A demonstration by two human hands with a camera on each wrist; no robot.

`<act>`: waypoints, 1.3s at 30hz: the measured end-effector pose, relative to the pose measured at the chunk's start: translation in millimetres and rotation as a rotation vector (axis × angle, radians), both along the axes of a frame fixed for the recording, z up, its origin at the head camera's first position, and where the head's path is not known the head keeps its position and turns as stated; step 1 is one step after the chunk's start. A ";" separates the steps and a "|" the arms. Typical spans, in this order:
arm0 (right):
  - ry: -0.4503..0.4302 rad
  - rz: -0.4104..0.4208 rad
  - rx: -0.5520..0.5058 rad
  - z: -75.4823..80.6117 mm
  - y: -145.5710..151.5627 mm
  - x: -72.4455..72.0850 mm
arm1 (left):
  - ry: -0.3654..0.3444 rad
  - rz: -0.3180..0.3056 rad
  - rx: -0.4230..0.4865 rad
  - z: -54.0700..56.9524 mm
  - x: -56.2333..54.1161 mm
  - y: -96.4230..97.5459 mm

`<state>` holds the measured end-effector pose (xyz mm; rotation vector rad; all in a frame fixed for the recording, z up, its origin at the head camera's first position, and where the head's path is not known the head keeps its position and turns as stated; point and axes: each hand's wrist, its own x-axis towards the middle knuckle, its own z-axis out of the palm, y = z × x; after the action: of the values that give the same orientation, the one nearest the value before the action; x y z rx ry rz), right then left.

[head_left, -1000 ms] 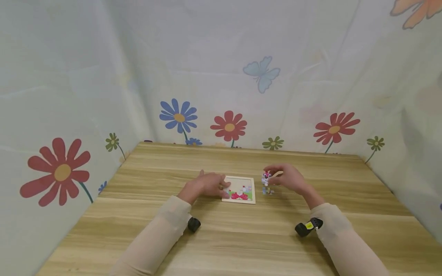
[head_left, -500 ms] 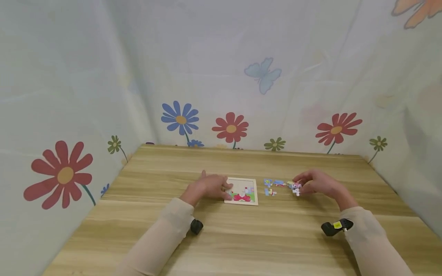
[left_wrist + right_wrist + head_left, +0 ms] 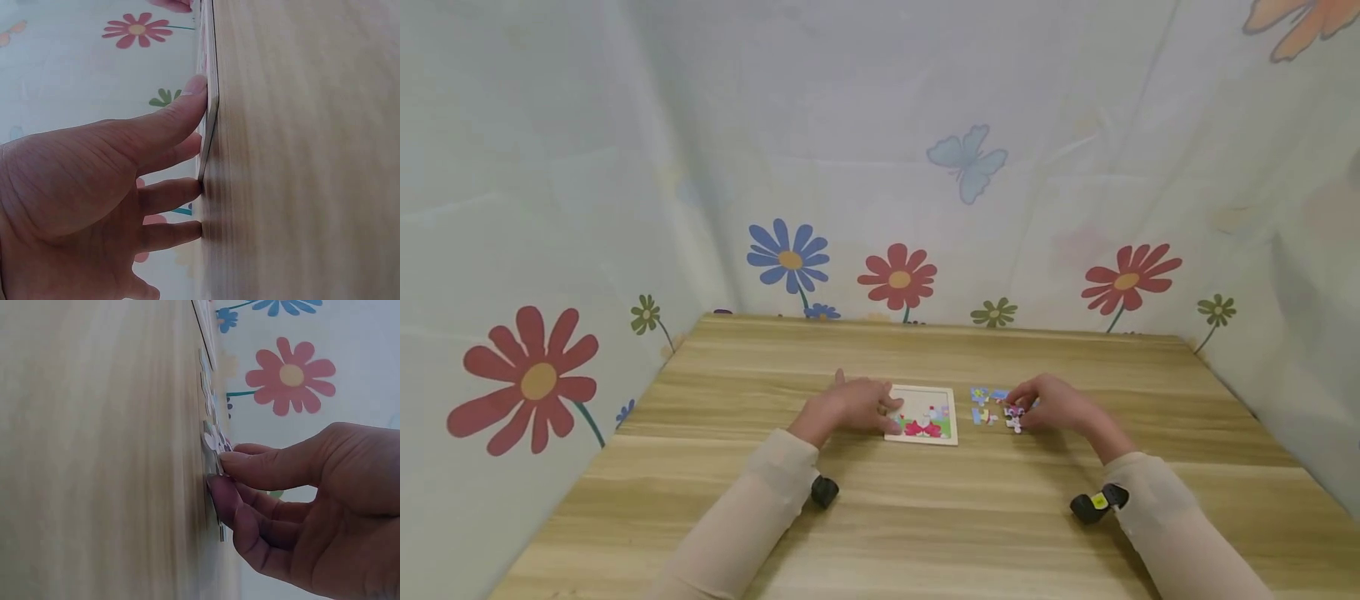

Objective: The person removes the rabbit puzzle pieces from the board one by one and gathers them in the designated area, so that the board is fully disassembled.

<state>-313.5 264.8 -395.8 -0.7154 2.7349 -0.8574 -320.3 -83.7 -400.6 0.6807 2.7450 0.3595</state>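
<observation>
A small square jigsaw tray (image 3: 922,400) with a pale wooden rim lies mid-table; its lower part shows a red and green picture, its upper part bare board. My left hand (image 3: 856,405) rests at the tray's left side. In the left wrist view the thumb (image 3: 187,103) lies on the tray's edge, the other fingers extended against edge and table. My right hand (image 3: 1056,407) pinches a pink and white puzzle piece (image 3: 1015,422) between thumb and fingers, low over the table. Other puzzle pieces (image 3: 980,396) in blue and yellow lie right of the tray, some partly hidden by that hand.
The wood-grain table (image 3: 850,517) ends at a back edge against a pale curtain (image 3: 850,167) printed with flowers and a butterfly. A black wrist camera (image 3: 824,492) sits on the left sleeve, another camera (image 3: 1090,507) on the right.
My right hand moved right from beside the tray, uncovering loose pieces, then came partway back left, holding the pink and white puzzle piece throughout. The left hand stayed at the tray.
</observation>
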 end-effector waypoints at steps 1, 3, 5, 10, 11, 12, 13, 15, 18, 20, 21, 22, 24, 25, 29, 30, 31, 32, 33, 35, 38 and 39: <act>0.011 -0.002 0.008 -1.0 -1.7 0.1 | 0.000 0.002 0.001 -0.3 0.4 0.0; 0.020 -0.017 0.022 -3.0 -4.5 -0.2 | 0.003 0.001 0.000 -1.6 0.4 -0.1; 0.020 -0.028 0.031 -4.5 -7.2 -0.3 | 0.009 -0.003 -0.005 -2.9 0.2 -0.2; 0.018 -0.027 0.037 -6.7 -12.0 -0.2 | 0.012 -0.004 -0.015 -4.7 -1.7 -0.6; 0.015 -0.023 0.036 -6.9 -12.6 -0.1 | 0.011 -0.003 -0.015 -5.1 -1.9 -0.7; 0.012 -0.019 0.036 -7.1 -13.1 0.1 | 0.010 -0.003 -0.015 -5.3 -2.1 -0.8; 0.007 -0.014 0.037 -7.3 -13.6 0.1 | 0.010 -0.003 -0.015 -5.4 -2.1 -0.9; 0.002 -0.004 0.042 -7.2 -13.9 0.4 | 0.010 -0.002 -0.012 -5.3 -2.0 -1.2; -0.005 -0.006 0.043 -7.2 -14.4 0.9 | 0.008 0.001 -0.006 -5.3 -2.3 -1.5; -0.006 -0.011 0.044 -7.3 -13.9 1.1 | 0.008 0.003 0.000 -5.5 -2.7 -1.6; -0.009 -0.016 0.041 -7.5 -13.7 1.1 | 0.009 0.004 0.001 -5.6 -2.9 -1.7; -0.010 -0.017 0.041 -7.8 -13.4 1.1 | 0.009 0.005 0.001 -5.9 -3.2 -1.7; -0.009 -0.018 0.040 -8.4 -12.5 0.9 | 0.010 0.005 0.000 -6.2 -3.4 -1.6; -0.008 -0.017 0.041 -8.5 -12.2 0.7 | 0.010 0.004 -0.001 -6.0 -3.3 -1.5; -0.002 -0.011 0.041 -9.8 -11.9 0.1 | 0.011 0.001 -0.006 -5.0 -2.7 -1.2; -0.003 -0.011 0.039 -10.0 -12.0 0.0 | 0.010 0.000 -0.006 -4.9 -2.5 -1.1; -0.004 -0.011 0.036 -10.2 -12.1 0.0 | 0.010 -0.002 -0.008 -4.8 -2.4 -1.0; -0.006 -0.013 0.035 -10.4 -12.3 0.0 | 0.010 -0.003 -0.008 -4.8 -2.2 -1.0; -0.009 -0.015 0.033 -10.3 -12.5 0.2 | 0.010 -0.004 -0.007 -4.7 -2.1 -1.0; -0.014 -0.018 0.030 -9.8 -12.5 0.3 | 0.010 -0.005 -0.005 -4.8 -2.1 -1.1; 0.013 -0.031 0.023 -6.8 -11.9 0.9 | 0.013 -0.003 -0.002 -5.0 -2.2 -0.7; 0.030 -0.041 0.016 -5.5 -11.7 1.1 | 0.015 -0.001 0.000 -4.9 -2.3 -0.5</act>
<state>-312.4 253.0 -401.3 -0.6765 2.7885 -0.8386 -322.6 -84.3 -405.5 0.6874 2.7586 0.3560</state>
